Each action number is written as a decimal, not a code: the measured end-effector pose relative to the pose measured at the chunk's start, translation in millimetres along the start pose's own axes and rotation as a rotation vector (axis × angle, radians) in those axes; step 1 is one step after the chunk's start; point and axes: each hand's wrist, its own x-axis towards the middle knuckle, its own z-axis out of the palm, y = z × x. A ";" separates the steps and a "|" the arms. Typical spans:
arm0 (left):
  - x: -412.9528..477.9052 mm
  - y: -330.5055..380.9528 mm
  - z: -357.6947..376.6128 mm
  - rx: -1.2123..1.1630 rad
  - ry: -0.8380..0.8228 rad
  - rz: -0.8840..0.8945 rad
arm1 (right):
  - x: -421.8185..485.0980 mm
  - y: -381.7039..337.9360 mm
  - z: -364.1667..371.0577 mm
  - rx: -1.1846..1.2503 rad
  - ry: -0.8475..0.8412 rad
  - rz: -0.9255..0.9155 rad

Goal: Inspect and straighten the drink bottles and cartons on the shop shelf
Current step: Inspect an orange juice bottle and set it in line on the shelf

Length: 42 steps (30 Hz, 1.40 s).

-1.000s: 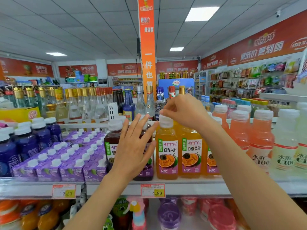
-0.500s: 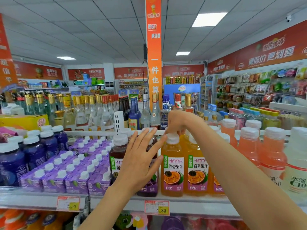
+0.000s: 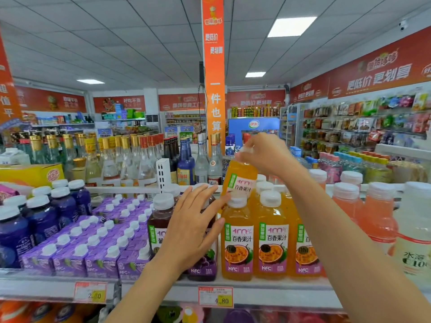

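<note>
My right hand (image 3: 265, 155) grips an orange passion-fruit juice bottle (image 3: 240, 180) by its white cap and holds it lifted and tilted above the row. Below it stand more orange juice bottles (image 3: 271, 236) at the shelf front. My left hand (image 3: 193, 227) is open, fingers spread, resting against the dark grape juice bottles (image 3: 159, 224) and hiding most of one. Purple drink cartons (image 3: 98, 248) with white caps fill the shelf to the left.
Dark blue bottles (image 3: 14, 231) stand at far left, pale orange and clear bottles (image 3: 377, 220) at right. Glass liquor bottles (image 3: 126, 159) line the shelf behind. Price tags (image 3: 215, 297) hang on the shelf edge (image 3: 268, 294). A lower shelf holds more drinks.
My right hand has lifted one orange juice bottle by its cap out of the back of the row and tilted it. My left hand stays on the grape juice bottles.
</note>
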 end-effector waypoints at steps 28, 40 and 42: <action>-46.2 58.8 -85.6 -1.073 0.191 -0.782 | -171.8 52.4 41.5 1.392 -0.131 -0.243; -137.4 111.7 -92.2 -0.426 -0.214 -0.537 | -245.9 40.6 85.6 1.314 -0.093 0.143; -154.2 128.3 -76.2 -0.193 -0.293 -0.367 | -261.2 39.8 94.4 1.252 -0.139 0.192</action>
